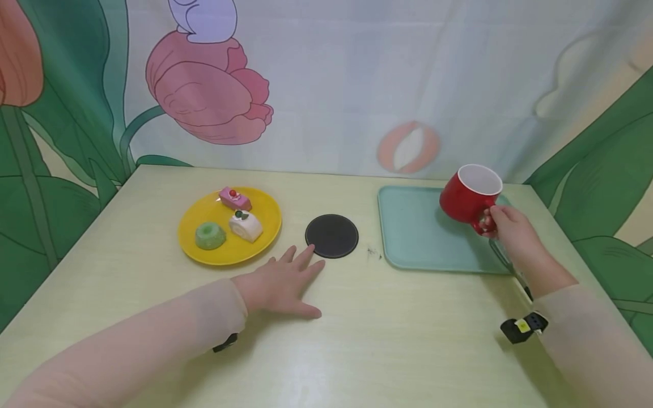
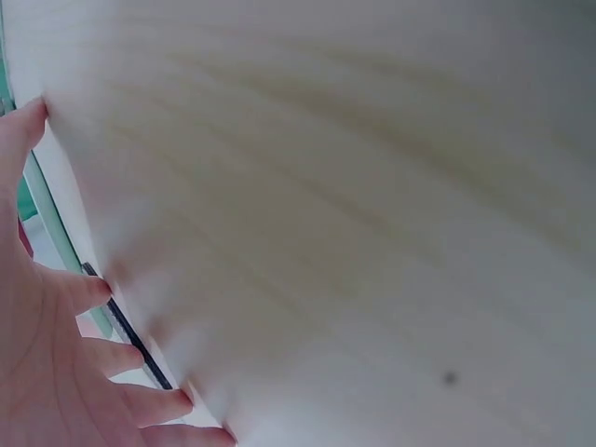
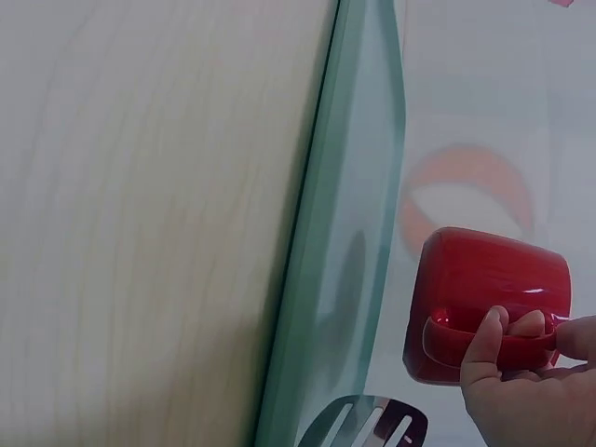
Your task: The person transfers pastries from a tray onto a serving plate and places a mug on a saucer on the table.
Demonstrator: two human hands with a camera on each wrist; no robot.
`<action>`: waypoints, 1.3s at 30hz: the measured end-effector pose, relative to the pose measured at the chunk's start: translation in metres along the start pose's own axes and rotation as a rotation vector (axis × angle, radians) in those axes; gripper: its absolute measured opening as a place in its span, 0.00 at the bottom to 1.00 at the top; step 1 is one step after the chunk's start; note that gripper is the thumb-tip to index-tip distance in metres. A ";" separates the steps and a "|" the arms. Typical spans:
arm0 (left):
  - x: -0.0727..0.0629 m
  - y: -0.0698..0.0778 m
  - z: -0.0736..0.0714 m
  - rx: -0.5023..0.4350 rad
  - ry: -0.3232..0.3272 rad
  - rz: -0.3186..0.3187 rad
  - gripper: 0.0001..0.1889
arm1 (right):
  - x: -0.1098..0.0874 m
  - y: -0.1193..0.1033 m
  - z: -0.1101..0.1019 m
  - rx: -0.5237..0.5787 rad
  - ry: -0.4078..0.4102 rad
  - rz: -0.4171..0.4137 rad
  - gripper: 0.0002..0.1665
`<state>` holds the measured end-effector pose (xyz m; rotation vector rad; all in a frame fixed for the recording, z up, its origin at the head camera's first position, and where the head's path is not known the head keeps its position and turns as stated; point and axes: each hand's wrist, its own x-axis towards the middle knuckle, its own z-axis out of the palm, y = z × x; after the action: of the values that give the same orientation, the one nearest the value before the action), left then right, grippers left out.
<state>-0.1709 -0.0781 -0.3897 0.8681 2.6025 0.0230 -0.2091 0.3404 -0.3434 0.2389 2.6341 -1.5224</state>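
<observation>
My right hand (image 1: 517,235) grips a red mug (image 1: 461,198) by its handle and holds it raised over a pale green tray (image 1: 413,238). The mug has a white inside and tips slightly; its contents cannot be seen. In the right wrist view, the fingers (image 3: 482,349) curl round the handle, and a gap shows between mug and tray. My left hand (image 1: 280,283) lies spread on the table, its fingertips (image 2: 177,402) touching the surface. One finger reaches the near edge of a round black coaster (image 1: 331,236).
Left of the coaster stands a yellow plate (image 1: 229,252) with a green ring cake (image 1: 210,236), a white roll cake (image 1: 246,225) and a pink cake slice (image 1: 235,198). A slotted metal utensil (image 3: 361,425) lies at the tray's right side. A printed cloth (image 1: 326,85) hangs behind the table.
</observation>
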 end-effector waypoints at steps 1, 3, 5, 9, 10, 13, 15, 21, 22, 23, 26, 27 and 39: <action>0.000 0.001 -0.001 0.002 -0.003 -0.002 0.52 | -0.001 0.000 0.001 -0.003 -0.001 -0.005 0.32; 0.001 0.001 -0.001 0.008 -0.012 -0.006 0.53 | -0.004 0.000 0.003 -0.016 -0.004 -0.024 0.31; 0.000 0.002 -0.001 0.012 -0.015 -0.005 0.55 | -0.006 0.001 0.006 -0.019 -0.008 -0.041 0.30; 0.001 0.004 -0.002 0.023 -0.023 -0.006 0.56 | -0.012 0.002 0.011 -0.022 -0.010 -0.062 0.29; 0.000 0.004 -0.002 0.024 -0.022 -0.006 0.56 | -0.013 0.002 0.013 -0.019 -0.009 -0.067 0.28; 0.001 0.003 -0.001 0.036 -0.026 -0.011 0.56 | -0.015 0.001 0.018 -0.018 -0.020 -0.065 0.29; 0.001 0.003 -0.001 0.042 -0.023 -0.011 0.57 | -0.017 -0.001 0.021 -0.016 -0.035 -0.060 0.28; 0.003 0.002 0.000 0.065 -0.008 -0.004 0.57 | -0.021 -0.003 0.028 -0.007 -0.048 -0.040 0.29; 0.004 0.002 0.001 0.069 -0.006 -0.003 0.57 | -0.021 -0.003 0.030 -0.005 -0.045 -0.041 0.28; 0.004 0.002 0.001 0.072 -0.006 -0.001 0.57 | -0.022 -0.003 0.031 -0.004 -0.042 -0.040 0.28; 0.005 0.003 0.001 0.074 -0.006 0.001 0.57 | -0.023 -0.002 0.035 -0.010 -0.042 -0.059 0.28; 0.005 0.003 0.001 0.074 -0.007 0.001 0.57 | -0.024 -0.002 0.036 -0.008 -0.045 -0.068 0.27; 0.003 0.008 -0.001 0.097 -0.043 -0.023 0.57 | -0.034 -0.008 0.047 -0.047 -0.049 -0.100 0.26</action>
<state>-0.1686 -0.0696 -0.3885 0.8616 2.5912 -0.1282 -0.1770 0.2929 -0.3550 0.0666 2.6773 -1.4721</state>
